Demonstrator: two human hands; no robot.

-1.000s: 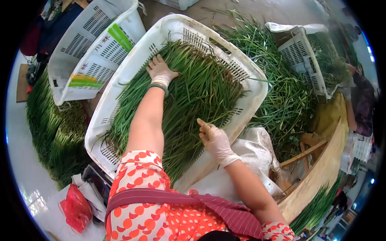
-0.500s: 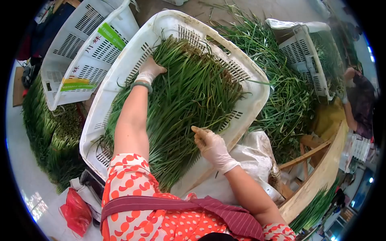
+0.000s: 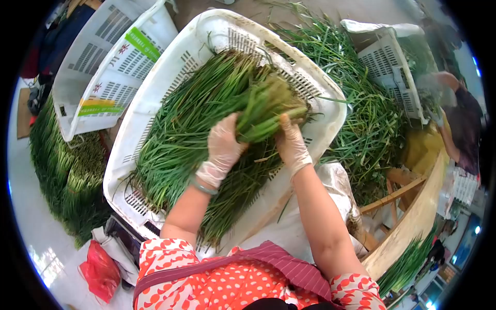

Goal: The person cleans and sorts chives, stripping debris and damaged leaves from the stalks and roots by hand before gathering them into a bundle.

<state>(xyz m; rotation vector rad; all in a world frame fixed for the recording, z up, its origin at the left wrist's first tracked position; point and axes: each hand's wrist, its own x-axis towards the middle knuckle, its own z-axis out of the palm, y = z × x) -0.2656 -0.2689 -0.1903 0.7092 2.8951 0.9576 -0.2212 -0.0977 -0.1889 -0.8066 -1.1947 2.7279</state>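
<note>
Both hands wear thin, pale gloves. My left hand and my right hand are closed around a bunch of chives, one hand on each side of it. The bunch is raised over the basket, its upper end blurred by motion. Below lies a thick layer of long green chives, filling much of a large white plastic basket with slotted walls. The fingers of my left hand are partly hidden behind the stems.
White crates lean at upper left, above stacked chives. A loose green heap spreads right of the basket, beside another crate. Wooden boards and a white sack lie nearer. Another person is at far right.
My left hand has come back from the basket's far left side toward the middle. My right hand has moved up and away from me. A bunch of chives is now lifted between them.
</note>
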